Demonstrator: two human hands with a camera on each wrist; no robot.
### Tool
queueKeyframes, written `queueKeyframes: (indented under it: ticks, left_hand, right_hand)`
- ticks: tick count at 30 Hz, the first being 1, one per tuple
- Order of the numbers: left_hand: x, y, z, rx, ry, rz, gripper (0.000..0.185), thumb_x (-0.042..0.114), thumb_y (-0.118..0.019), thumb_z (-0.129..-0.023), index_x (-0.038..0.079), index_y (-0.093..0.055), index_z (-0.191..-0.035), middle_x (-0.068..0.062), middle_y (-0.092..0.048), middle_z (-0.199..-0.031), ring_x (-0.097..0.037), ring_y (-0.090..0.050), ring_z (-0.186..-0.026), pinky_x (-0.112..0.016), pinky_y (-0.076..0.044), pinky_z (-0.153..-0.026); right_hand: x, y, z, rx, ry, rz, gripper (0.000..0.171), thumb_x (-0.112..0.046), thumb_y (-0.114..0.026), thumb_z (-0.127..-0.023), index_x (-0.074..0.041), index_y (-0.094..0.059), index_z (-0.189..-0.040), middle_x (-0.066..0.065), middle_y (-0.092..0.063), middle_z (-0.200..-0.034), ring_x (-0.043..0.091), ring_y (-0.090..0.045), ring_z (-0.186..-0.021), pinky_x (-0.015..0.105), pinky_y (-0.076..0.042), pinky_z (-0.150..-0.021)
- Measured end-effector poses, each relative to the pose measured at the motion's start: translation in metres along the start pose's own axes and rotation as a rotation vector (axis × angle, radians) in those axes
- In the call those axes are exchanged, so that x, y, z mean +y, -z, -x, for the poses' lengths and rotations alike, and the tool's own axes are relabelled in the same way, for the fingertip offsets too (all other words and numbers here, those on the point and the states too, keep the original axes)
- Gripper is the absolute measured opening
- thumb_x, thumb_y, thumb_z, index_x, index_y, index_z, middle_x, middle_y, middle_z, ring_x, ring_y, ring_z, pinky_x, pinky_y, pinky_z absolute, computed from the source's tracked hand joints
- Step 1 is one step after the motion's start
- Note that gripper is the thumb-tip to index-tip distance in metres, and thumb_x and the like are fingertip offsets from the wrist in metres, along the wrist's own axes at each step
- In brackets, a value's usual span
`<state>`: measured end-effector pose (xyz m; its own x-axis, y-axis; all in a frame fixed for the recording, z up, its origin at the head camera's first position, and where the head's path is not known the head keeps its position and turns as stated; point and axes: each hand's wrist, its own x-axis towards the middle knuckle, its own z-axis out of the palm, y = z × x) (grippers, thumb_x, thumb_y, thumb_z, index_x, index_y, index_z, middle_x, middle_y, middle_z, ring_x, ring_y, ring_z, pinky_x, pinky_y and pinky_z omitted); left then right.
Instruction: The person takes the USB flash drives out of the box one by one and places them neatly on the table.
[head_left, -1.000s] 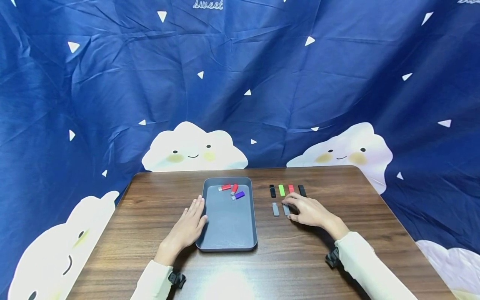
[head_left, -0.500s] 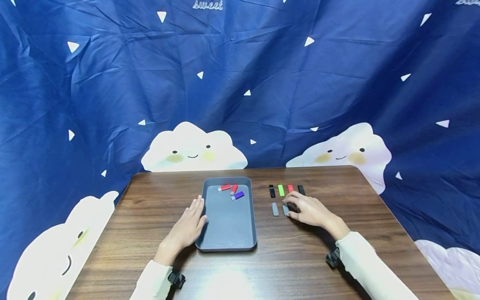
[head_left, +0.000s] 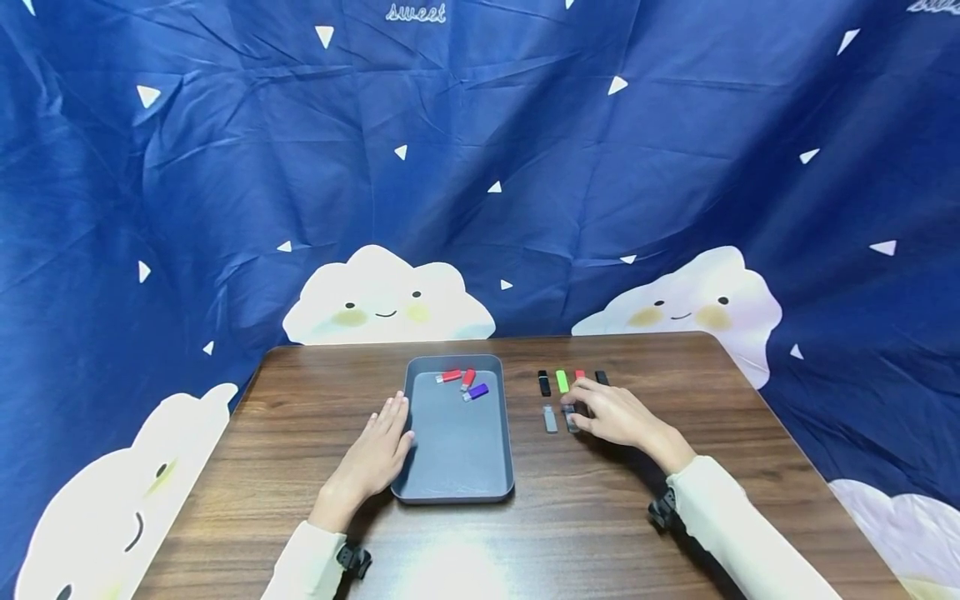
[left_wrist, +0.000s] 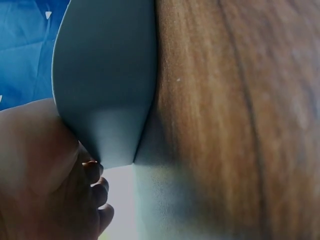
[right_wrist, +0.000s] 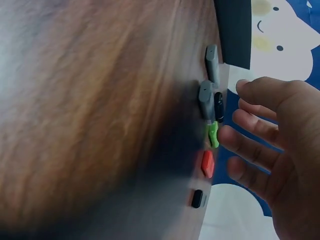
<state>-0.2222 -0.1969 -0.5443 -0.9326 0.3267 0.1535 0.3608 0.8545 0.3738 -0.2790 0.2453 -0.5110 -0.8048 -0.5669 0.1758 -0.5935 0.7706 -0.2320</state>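
Observation:
My left hand [head_left: 381, 443] lies flat on the table with its fingers [left_wrist: 95, 197] against the left wall of a grey tray [head_left: 453, 497]. Two red USB sticks [head_left: 450, 376] and a purple one [head_left: 476, 391] lie at the tray's far end. My right hand [head_left: 603, 412] hovers with relaxed, spread fingers [right_wrist: 260, 127] and holds nothing. Under and beside it lie a black stick [head_left: 544, 382], a green stick [right_wrist: 213, 134], a red stick [right_wrist: 207, 164], another black stick [right_wrist: 197, 198] and two grey sticks [right_wrist: 205, 97]. The hand partly hides the nearer grey stick in the head view.
The brown wooden table [head_left: 300, 433] ends at a blue cloth backdrop [head_left: 480, 167] with cloud prints. Bare wood lies left of the tray and toward me. The tray's near half holds nothing.
My right hand has crept a little farther from me, over the red stick and the second black one. The left hand and the tray stayed put.

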Motion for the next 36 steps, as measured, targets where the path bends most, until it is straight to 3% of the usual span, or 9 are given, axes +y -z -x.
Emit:
queueKeyframes:
  ticks: [10, 15, 22, 30, 36]
  left_hand:
    - [0.006, 0.003, 0.001, -0.014, 0.004, -0.064, 0.060, 0.022, -0.047, -0.113, -0.010, -0.033, -0.162, -0.027, -0.029, -0.173, -0.045, -0.029, -0.161, -0.063, -0.028, -0.131]
    - [0.008, 0.005, 0.001, 0.003, -0.008, -0.056, 0.059, 0.020, -0.048, -0.113, -0.011, -0.033, -0.161, -0.028, -0.030, -0.172, -0.046, -0.030, -0.160, -0.063, -0.028, -0.130]
    - [0.008, 0.005, 0.001, 0.014, -0.023, -0.029, 0.058, 0.016, -0.047, -0.111, -0.013, -0.034, -0.160, -0.032, -0.031, -0.170, -0.050, -0.031, -0.158, -0.066, -0.029, -0.128]
    - [0.007, 0.003, 0.001, 0.012, -0.016, -0.024, 0.060, 0.020, -0.046, -0.113, -0.012, -0.033, -0.161, -0.030, -0.029, -0.171, -0.048, -0.029, -0.160, -0.063, -0.027, -0.130]
    - [0.006, 0.002, 0.001, -0.005, 0.003, -0.033, 0.060, 0.020, -0.047, -0.113, -0.011, -0.031, -0.162, -0.028, -0.027, -0.173, -0.046, -0.028, -0.161, -0.063, -0.027, -0.131]
  right_hand:
    - [-0.011, 0.005, -0.010, -0.007, 0.023, 0.027, 0.022, -0.029, -0.074, -0.101, -0.020, -0.077, -0.121, -0.005, -0.069, -0.118, 0.002, -0.062, -0.080, 0.034, -0.057, -0.072]
    - [-0.017, 0.008, -0.019, 0.020, 0.047, 0.041, 0.020, -0.029, -0.074, -0.101, -0.021, -0.078, -0.119, -0.002, -0.071, -0.123, 0.005, -0.065, -0.078, 0.034, -0.057, -0.069]
    - [-0.026, 0.015, -0.032, 0.058, 0.086, 0.040, 0.017, -0.027, -0.075, -0.100, -0.020, -0.079, -0.115, -0.008, -0.070, -0.111, 0.005, -0.061, -0.072, 0.031, -0.053, -0.064]
    - [-0.038, 0.021, -0.046, 0.049, 0.098, 0.038, 0.011, -0.029, -0.074, -0.100, -0.025, -0.077, -0.110, -0.005, -0.071, -0.111, 0.002, -0.057, -0.069, 0.029, -0.051, -0.063]
    - [-0.046, 0.020, -0.056, 0.060, 0.113, 0.033, 0.014, -0.028, -0.075, -0.099, -0.021, -0.079, -0.111, -0.008, -0.072, -0.112, 0.004, -0.060, -0.072, 0.031, -0.053, -0.066]
